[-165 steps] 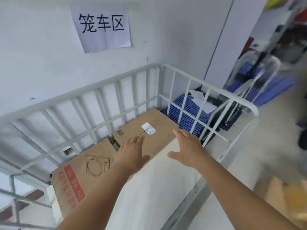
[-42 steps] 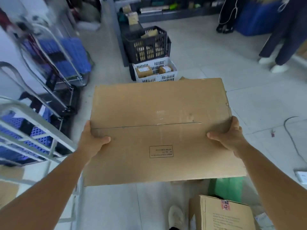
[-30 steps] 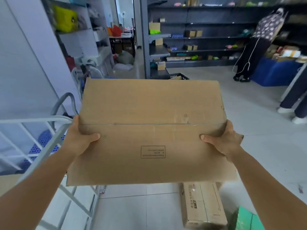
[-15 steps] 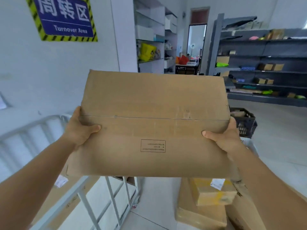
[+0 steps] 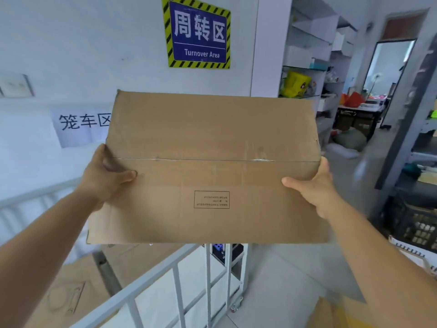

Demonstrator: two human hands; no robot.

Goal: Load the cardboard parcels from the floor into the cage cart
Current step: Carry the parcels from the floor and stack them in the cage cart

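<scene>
We hold a parcel (image 5: 212, 166) between left hand (image 5: 104, 178) and right hand (image 5: 314, 188), above the cart rail (image 5: 132, 292). Inside the cart, lower left, lies another box (image 5: 68, 292). A sign (image 5: 198, 34) hangs on the wall behind; shelves (image 5: 307, 67) stand right.

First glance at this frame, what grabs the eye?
A big cardboard box fills the centre, held up by the left hand and right hand at its sides. Behind it, a blue sign on the wall; below, the white cage cart rail.
</scene>
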